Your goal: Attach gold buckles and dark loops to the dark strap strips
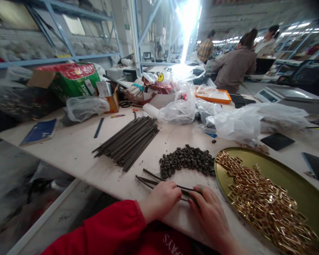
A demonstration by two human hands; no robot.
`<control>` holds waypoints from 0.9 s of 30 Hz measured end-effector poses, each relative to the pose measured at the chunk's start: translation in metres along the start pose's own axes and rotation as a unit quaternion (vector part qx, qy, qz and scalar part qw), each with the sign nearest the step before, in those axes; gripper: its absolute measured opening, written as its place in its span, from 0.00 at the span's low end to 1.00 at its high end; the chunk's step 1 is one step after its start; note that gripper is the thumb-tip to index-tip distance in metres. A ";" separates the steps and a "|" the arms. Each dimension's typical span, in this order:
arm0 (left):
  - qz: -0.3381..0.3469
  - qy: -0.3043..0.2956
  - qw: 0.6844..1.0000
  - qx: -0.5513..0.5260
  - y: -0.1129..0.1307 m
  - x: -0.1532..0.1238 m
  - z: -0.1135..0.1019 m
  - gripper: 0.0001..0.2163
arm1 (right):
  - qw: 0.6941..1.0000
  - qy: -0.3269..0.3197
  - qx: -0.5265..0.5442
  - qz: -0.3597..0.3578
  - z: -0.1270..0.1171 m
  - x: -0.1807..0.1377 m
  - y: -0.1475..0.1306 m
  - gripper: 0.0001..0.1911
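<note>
1. A worker's left hand [162,198], reaching in from a red sleeve [106,226], curls its fingers over a few thin dark strips [152,181] at the near edge of a pale worktable [69,156].
2. The right hand [206,207], just beside it, grips the same strips between thumb and fingers near their right ends; the far ends fan out to the left, beyond the left hand. How firmly either hand presses, one cannot tell.
3. Just beyond the hands lies a curved heap of small dark loops [187,161], with one stray loop [214,141] apart from it, near the rim of an oval gold-coloured tray [284,168].
4. On the tray, to the right of the hands, rectangular gold-toned metal buckles [266,202] spread in a shining pile.
5. To the left of the loops, a stack of long dark strips [129,141] lies slantwise across the table, well apart from a blue notebook [39,131] at the table's left side.
6. Behind, clear plastic bags [236,122] crowd the tabletop near an orange-rimmed box [214,96] and a weighing scale [292,97], while co-workers [235,65] occupy the background.
</note>
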State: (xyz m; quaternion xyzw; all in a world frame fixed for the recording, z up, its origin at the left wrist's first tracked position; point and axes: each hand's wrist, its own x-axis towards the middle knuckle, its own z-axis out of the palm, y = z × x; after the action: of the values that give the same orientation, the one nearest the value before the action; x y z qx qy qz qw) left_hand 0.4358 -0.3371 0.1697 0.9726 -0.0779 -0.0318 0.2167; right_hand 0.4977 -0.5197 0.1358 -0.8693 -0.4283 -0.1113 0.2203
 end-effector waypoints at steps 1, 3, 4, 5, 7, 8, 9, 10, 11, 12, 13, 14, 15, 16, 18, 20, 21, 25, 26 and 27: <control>0.020 0.017 1.000 0.014 -0.002 0.001 0.004 0.09 | 0.999 0.013 -0.029 -0.028 0.006 -0.003 0.006 0.14; 0.025 0.049 0.998 0.035 -0.012 0.006 0.000 0.09 | 0.994 0.023 -0.077 -0.071 0.017 -0.008 0.015 0.16; 0.003 0.066 0.997 0.050 -0.020 0.009 -0.008 0.10 | 0.992 0.027 -0.095 -0.082 0.021 -0.009 0.018 0.17; -0.048 0.077 0.993 0.072 -0.031 0.013 -0.018 0.10 | 0.990 0.030 -0.108 -0.089 0.024 -0.009 0.019 0.18; -0.128 0.112 0.980 0.105 -0.059 0.024 -0.044 0.12 | 0.988 0.037 -0.121 -0.094 0.025 -0.007 0.020 0.19; -0.164 0.124 0.971 0.120 -0.075 0.031 -0.057 0.13 | 0.987 0.040 -0.123 -0.094 0.024 -0.006 0.020 0.20; -0.200 0.131 0.962 0.133 -0.090 0.037 -0.067 0.12 | 0.987 0.041 -0.124 -0.094 0.023 -0.004 0.019 0.21; -0.229 0.131 0.954 0.142 -0.104 0.043 -0.074 0.11 | 0.987 0.044 -0.124 -0.095 0.021 -0.003 0.018 0.22; -0.253 0.126 0.948 0.149 -0.116 0.049 -0.078 0.10 | 0.986 0.049 -0.124 -0.096 0.020 -0.002 0.018 0.23; -0.272 0.118 0.943 0.152 -0.126 0.055 -0.079 0.09 | 0.986 0.055 -0.124 -0.097 0.019 -0.002 0.017 0.23; -0.288 0.111 0.939 0.154 -0.132 0.059 -0.078 0.09 | 0.986 0.062 -0.124 -0.098 0.018 -0.002 0.017 0.24; -0.301 0.107 0.935 0.153 -0.136 0.064 -0.076 0.10 | 0.985 0.069 -0.123 -0.098 0.018 -0.002 0.016 0.24; -0.312 0.104 0.932 0.152 -0.138 0.067 -0.074 0.10 | 0.985 0.074 -0.123 -0.097 0.018 -0.002 0.016 0.24; -0.321 0.104 0.930 0.148 -0.138 0.070 -0.073 0.10 | 0.985 0.078 -0.123 -0.095 0.018 -0.002 0.016 0.25; -0.334 0.107 0.927 0.135 -0.136 0.073 -0.074 0.10 | 0.985 0.081 -0.119 -0.090 0.017 -0.003 0.015 0.25; -0.331 0.113 0.930 0.115 -0.131 0.070 -0.080 0.09 | 0.987 0.086 -0.105 -0.090 0.014 -0.004 0.014 0.25; -0.322 0.117 0.934 0.101 -0.128 0.066 -0.084 0.08 | 0.987 0.090 -0.094 -0.091 0.012 -0.004 0.014 0.24; -0.243 0.122 0.962 0.023 -0.104 0.037 -0.096 0.12 | 0.992 0.113 -0.029 -0.045 -0.009 0.004 0.019 0.20; -0.226 0.110 0.968 -0.004 -0.096 0.028 -0.096 0.12 | 0.994 0.108 -0.014 -0.017 -0.015 0.011 0.020 0.19; -0.209 0.093 0.972 -0.045 -0.087 0.018 -0.095 0.09 | 0.996 0.092 -0.001 0.008 -0.020 0.020 0.022 0.17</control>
State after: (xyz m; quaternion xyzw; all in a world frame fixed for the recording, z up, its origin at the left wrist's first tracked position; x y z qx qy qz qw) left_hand 0.4750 -0.2223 0.2181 0.9554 0.1492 0.0113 0.2548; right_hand 0.5272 -0.5272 0.1543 -0.8590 -0.3988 -0.1897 0.2592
